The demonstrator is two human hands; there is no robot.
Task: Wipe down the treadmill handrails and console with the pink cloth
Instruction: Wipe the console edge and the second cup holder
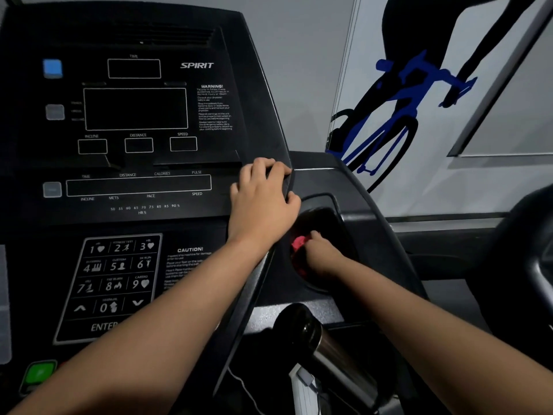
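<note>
Step in hand: the person is wiping inside the recessed side pocket (332, 217) just right of the console (134, 187), so the work is sitting on the console part of the task.
Right hand: the right hand (321, 257) is reaching down into the pocket, its fingers bunching around the pink cloth (299, 245) and pressing it against the pocket's inner left wall.
Pink cloth: it is crumpled in that grip, only a small patch showing at the knuckles, low in the pocket.
Left hand: the left hand (263, 202) is bracing on the console's right edge, fingers curling over the raised rim and holding nothing else.
Progress: I judge the task partly done at most; nothing here is showing which surfaces are already clean.
Next move: the cloth probably needs sweeping round the pocket floor and far wall, then lifting out onto the display face and keypad (113, 280) with light pressure, so no button is getting pushed.
Handrails: none is clearly in view; a dark and metallic cylinder (326, 342) below the pocket could be a grip or a bottle, I cannot tell.
</note>
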